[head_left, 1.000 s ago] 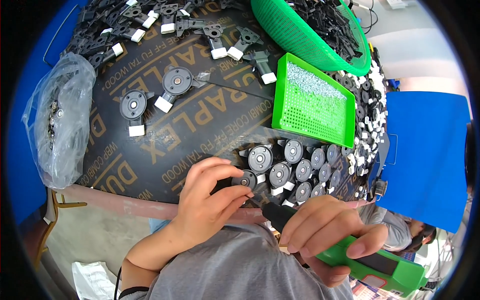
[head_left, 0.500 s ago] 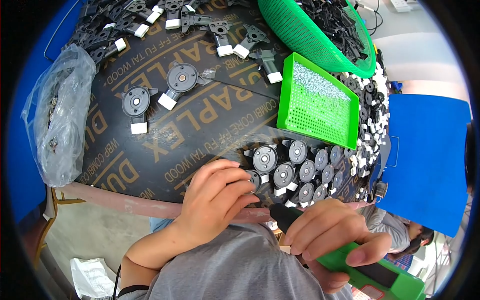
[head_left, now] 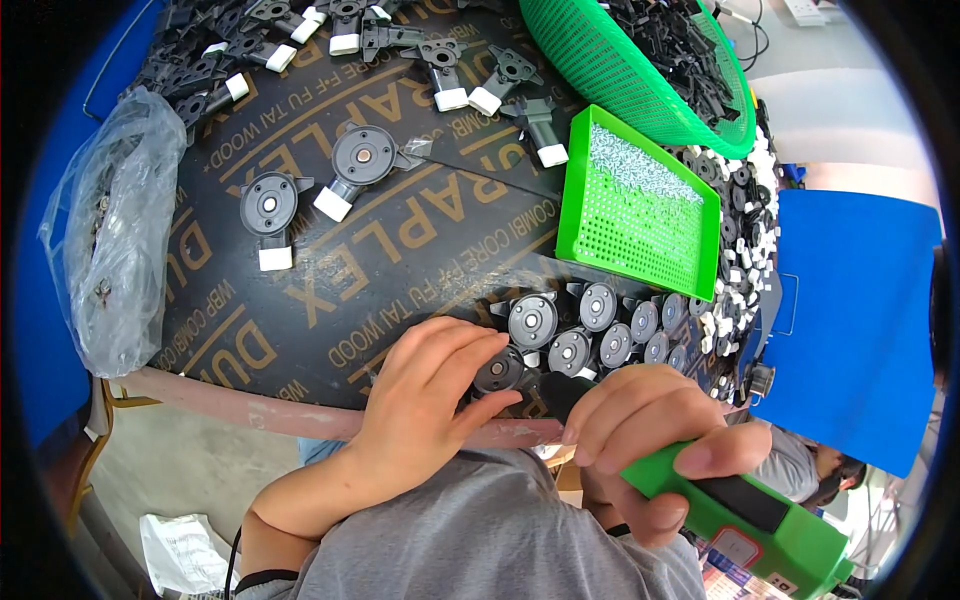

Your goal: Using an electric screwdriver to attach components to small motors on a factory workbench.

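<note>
My left hand (head_left: 420,385) curls its fingers and thumb around the edge of a round black plastic part (head_left: 500,370) lying near the table's front edge. My right hand (head_left: 655,425) is wrapped around a green electric screwdriver (head_left: 780,540). The tool's black nose points left, beside that part; its bit is too small to make out. Several similar round black parts (head_left: 531,320) with white end caps stand in rows just beyond, some hidden behind my right hand. Two more, an outer round part (head_left: 269,204) and its neighbour (head_left: 364,155), lie farther left.
A green perforated tray (head_left: 640,267) holds small screws. Behind it leans a green basket (head_left: 570,70) of black parts. Black brackets (head_left: 440,70) with white caps lie at the back; a clear plastic bag (head_left: 120,250) lies left. Loose black and white pieces (head_left: 740,250) crowd the right.
The screwdriver's nose has moved up and slightly right, over some of the nearer parts. My left fingers and thumb have spread a little, showing more of the round part.
</note>
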